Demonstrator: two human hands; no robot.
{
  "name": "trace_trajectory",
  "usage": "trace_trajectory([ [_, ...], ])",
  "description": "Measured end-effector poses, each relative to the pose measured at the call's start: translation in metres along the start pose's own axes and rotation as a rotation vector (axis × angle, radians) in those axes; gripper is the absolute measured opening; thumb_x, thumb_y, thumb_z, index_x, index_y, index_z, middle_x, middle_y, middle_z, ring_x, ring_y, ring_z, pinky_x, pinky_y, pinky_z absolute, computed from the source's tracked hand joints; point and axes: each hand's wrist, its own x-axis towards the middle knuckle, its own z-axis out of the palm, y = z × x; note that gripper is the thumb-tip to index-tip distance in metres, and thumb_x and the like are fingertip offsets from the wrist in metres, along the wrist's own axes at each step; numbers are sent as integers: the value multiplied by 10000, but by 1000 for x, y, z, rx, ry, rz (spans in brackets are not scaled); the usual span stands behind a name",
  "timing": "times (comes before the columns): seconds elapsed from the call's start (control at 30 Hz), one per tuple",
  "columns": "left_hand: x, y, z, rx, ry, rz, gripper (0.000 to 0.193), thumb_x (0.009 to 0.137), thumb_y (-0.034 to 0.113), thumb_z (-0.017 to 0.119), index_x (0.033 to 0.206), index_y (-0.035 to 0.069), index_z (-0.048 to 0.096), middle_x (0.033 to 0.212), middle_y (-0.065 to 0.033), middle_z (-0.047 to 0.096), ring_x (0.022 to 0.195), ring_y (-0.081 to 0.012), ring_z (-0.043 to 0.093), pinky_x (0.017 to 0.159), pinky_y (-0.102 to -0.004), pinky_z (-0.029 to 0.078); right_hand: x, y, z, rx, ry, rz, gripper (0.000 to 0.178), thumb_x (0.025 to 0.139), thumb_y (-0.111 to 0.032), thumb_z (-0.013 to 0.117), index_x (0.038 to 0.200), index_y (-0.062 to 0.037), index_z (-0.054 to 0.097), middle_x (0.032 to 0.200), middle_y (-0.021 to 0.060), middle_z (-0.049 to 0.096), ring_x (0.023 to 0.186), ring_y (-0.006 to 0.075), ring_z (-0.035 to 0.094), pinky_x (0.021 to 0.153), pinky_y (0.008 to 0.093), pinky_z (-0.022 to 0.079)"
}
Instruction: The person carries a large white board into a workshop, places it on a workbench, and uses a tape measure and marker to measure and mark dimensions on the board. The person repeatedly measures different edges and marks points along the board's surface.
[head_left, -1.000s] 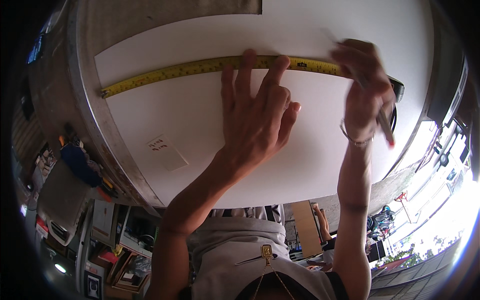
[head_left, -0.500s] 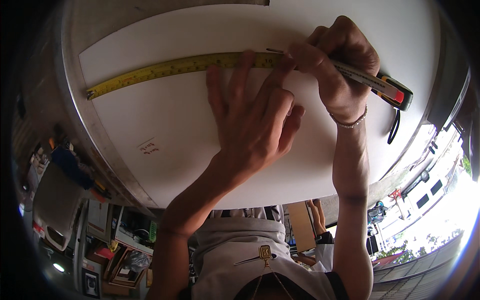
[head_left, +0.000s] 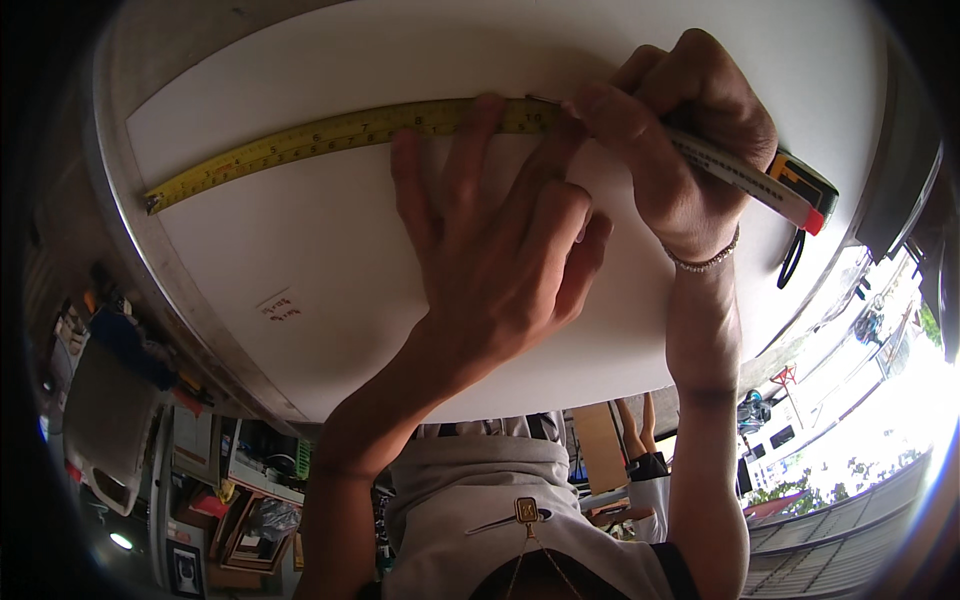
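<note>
A yellow tape measure [head_left: 310,140] is drawn out across a large white sheet [head_left: 300,230], its metal end hook at the sheet's left edge. My left hand [head_left: 500,240] lies spread over the tape, fingertips resting on the blade. In my right hand [head_left: 690,150] is a slim pen [head_left: 770,195] with a pale barrel and red end. Its thin tip meets the upper edge of the blade, just past the left fingers. Beyond the right wrist sits the black and yellow tape case [head_left: 805,185], its black strap hanging down onto the sheet.
Small red handwriting [head_left: 280,305] marks the sheet's lower left. A metal edge [head_left: 170,290] runs along the table's left side. Below left stand a grey chair [head_left: 105,430] and shelves with framed pictures [head_left: 255,530]. Another person's legs [head_left: 640,430] show behind me, beside a brown board [head_left: 597,450].
My view has shifted slightly, so the tape and sheet appear a little further left. The pen tip stays at the blade's upper edge, and both hands keep their poses.
</note>
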Motion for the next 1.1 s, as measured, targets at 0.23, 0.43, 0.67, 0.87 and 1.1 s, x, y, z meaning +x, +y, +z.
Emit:
trace_trajectory([
  [0.23, 0, -2, -4, 40, -54, 57, 328, 721, 238, 741, 917, 109, 512, 1081, -106, 567, 1254, -401, 386, 1045, -621, 139, 2, 5, -2, -7, -38, -102, 234, 700, 189, 597, 628, -13, 504, 576, 47, 484, 512, 132, 540, 479, 234, 418],
  [0.43, 1, -1, -1, 43, -28, 69, 320, 723, 241, 738, 883, 115, 492, 1081, -113, 555, 1240, -411, 399, 1036, -628, 155, 1, 4, -4, 8, -39, -92, 232, 697, 190, 606, 629, -12, 515, 585, 47, 488, 512, 131, 535, 475, 235, 415],
  [0.67, 1, 0, -2, 40, -51, 59, 314, 734, 251, 733, 871, 116, 485, 1068, -105, 567, 1241, -412, 399, 1032, -634, 159, 1, 6, -5, 15, -40, -101, 231, 703, 190, 604, 637, -14, 520, 589, 50, 505, 528, 131, 552, 489, 234, 436],
  [0.87, 0, 0, 0, 41, -44, 55, 315, 740, 253, 729, 872, 114, 479, 1059, -101, 588, 1249, -413, 393, 1036, -635, 147, 1, 6, -6, 1, -62, -115, 225, 704, 191, 597, 639, -11, 522, 594, 53, 510, 530, 132, 553, 490, 235, 443],
  [1.1, 0, -1, 0, 43, -44, 55, 320, 738, 255, 732, 862, 116, 472, 1057, -97, 587, 1243, -414, 396, 1037, -635, 143, 1, 7, -6, 11, -67, -129, 218, 702, 189, 591, 645, -10, 518, 602, 60, 526, 534, 136, 557, 492, 236, 445],
])
